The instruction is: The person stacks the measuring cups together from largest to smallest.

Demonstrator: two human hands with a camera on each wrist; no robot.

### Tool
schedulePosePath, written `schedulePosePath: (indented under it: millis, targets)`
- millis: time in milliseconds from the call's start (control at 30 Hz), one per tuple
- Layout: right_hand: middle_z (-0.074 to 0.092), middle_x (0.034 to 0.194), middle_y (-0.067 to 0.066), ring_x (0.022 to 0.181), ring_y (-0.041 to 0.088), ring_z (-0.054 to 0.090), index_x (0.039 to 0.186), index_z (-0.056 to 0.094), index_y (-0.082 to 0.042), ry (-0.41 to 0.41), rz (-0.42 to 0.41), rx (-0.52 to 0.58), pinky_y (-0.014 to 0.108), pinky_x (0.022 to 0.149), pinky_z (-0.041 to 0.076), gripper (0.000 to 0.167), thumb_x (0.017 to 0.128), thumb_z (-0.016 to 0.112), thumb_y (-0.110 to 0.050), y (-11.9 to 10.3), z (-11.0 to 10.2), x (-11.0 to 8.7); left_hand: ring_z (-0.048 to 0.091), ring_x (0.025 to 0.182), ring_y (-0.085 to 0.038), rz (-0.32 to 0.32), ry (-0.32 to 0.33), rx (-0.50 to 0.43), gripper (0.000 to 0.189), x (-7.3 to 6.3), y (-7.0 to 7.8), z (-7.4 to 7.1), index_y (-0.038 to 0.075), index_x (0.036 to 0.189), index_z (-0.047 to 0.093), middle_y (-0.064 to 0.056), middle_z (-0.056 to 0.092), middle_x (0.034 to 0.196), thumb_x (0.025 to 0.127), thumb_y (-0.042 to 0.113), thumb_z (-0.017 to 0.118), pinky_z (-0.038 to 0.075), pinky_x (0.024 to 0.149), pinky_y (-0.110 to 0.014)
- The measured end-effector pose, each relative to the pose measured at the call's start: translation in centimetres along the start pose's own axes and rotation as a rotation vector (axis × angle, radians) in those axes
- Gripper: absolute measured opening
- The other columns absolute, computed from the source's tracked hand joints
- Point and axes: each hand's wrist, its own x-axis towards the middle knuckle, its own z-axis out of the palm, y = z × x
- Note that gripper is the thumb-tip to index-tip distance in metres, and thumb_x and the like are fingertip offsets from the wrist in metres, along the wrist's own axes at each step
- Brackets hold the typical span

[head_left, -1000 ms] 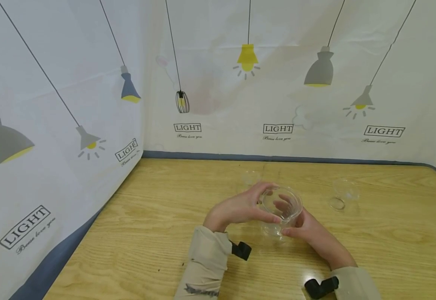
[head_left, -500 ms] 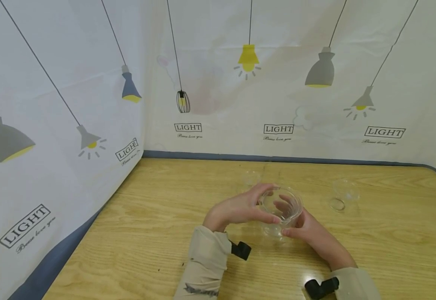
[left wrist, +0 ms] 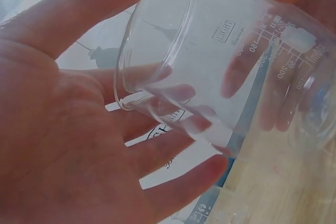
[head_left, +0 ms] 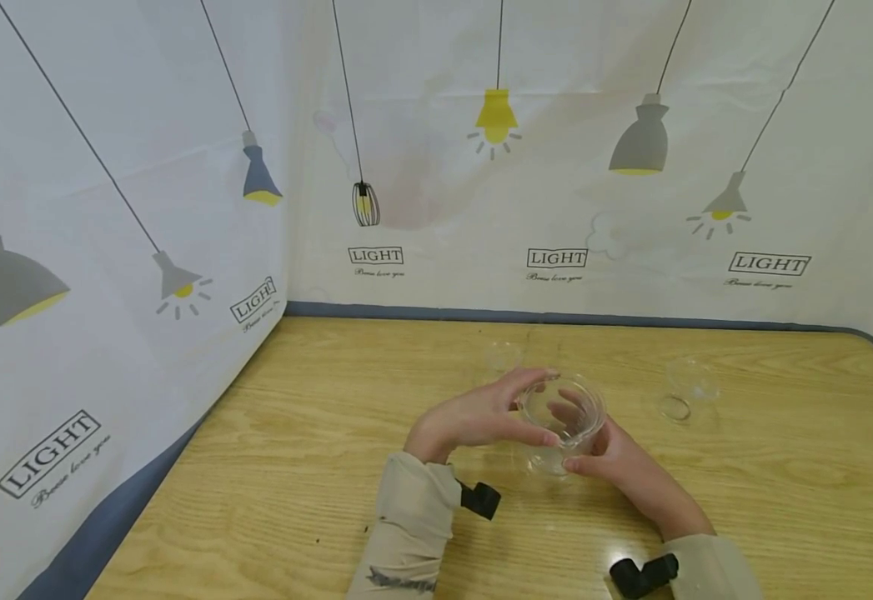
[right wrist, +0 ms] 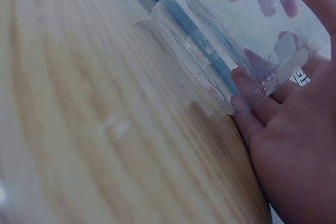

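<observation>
Over the table, a clear beaker point(head_left: 562, 417) with white graduation marks is held between both hands. In the left wrist view, the beaker point(left wrist: 220, 66) shows its marks reversed through the wall, and a second curved edge runs inside the outer rim. My left hand point(head_left: 481, 412) grips around its upper part from the left, thumb on the near side of the rim. From the right, my right hand point(head_left: 612, 454) holds the lower wall, thumb in front and fingers behind. The right wrist view shows the beaker's rounded base point(right wrist: 199, 61) close over the wood.
Behind the left hand stands a small clear vessel point(head_left: 504, 357). Farther right is another clear vessel point(head_left: 693, 379) with a ring-shaped outline point(head_left: 674, 407) beside it. The wooden table point(head_left: 293, 467) meets a lamp-printed sheet point(head_left: 444, 183) at the back and left.
Both hands and the beaker stay almost where they were; the left forearm has shifted very slightly left.
</observation>
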Motion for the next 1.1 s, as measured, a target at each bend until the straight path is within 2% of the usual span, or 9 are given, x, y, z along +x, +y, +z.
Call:
schedulePosePath:
  millis: [300, 567, 667, 933, 1100]
  targets:
    - [0.025, 0.143, 0.01, 0.13, 0.028, 0.022, 0.14, 0.018, -0.03, 0.022, 0.022, -0.054, 0.019, 0.089, 0.036, 0.075, 0.083, 0.059, -0.002, 0.06, -0.01, -0.01, 0.029, 0.125, -0.012, 0.013, 0.002, 0.019, 0.074, -0.04, -0.08, -0.05, 0.047, 0.134, 0.024, 0.014, 0.025, 0.139, 0.074, 0.048, 0.067, 0.032, 0.096, -0.04]
    - [0.026, 0.143, 0.009, 0.13, 0.028, 0.023, 0.14, 0.019, -0.03, 0.029, 0.023, -0.064, 0.019, 0.089, 0.036, 0.075, 0.083, 0.059, -0.003, 0.07, -0.01, -0.01, 0.032, 0.124, -0.013, 0.026, -0.003, 0.029, 0.075, -0.04, -0.18, -0.08, 0.042, 0.137, 0.024, 0.013, 0.025, 0.139, 0.075, 0.047, 0.067, 0.034, 0.094, -0.039]
    - [0.026, 0.143, 0.009, 0.13, 0.027, 0.023, 0.14, 0.019, -0.031, 0.03, 0.026, -0.068, 0.019, 0.089, 0.036, 0.075, 0.083, 0.059, -0.003, 0.04, 0.0, -0.02, 0.031, 0.124, -0.013, 0.03, -0.006, 0.024, 0.074, 0.0, -0.21, -0.1, 0.044, 0.136, 0.024, 0.013, 0.025, 0.139, 0.075, 0.046, 0.066, 0.034, 0.094, -0.038]
    - [0.027, 0.143, 0.007, 0.129, 0.026, 0.025, 0.14, 0.018, -0.031, 0.036, 0.032, -0.093, 0.034, 0.094, 0.033, 0.074, 0.084, 0.059, -0.005, -0.03, 0.03, -0.09, 0.031, 0.124, -0.013, 0.041, -0.009, 0.028, 0.072, -0.07, -0.22, -0.11, 0.047, 0.134, 0.023, 0.013, 0.024, 0.14, 0.076, 0.046, 0.065, 0.033, 0.095, -0.04]
    - [0.026, 0.143, 0.009, 0.13, 0.028, 0.024, 0.141, 0.017, -0.029, 0.019, 0.013, -0.069, 0.023, 0.09, 0.036, 0.075, 0.084, 0.059, -0.003, 0.06, 0.04, 0.05, 0.03, 0.125, -0.013, 0.04, -0.018, 0.004, 0.071, -0.1, -0.26, -0.13, 0.046, 0.135, 0.023, 0.013, 0.024, 0.14, 0.077, 0.045, 0.065, 0.032, 0.096, -0.037]
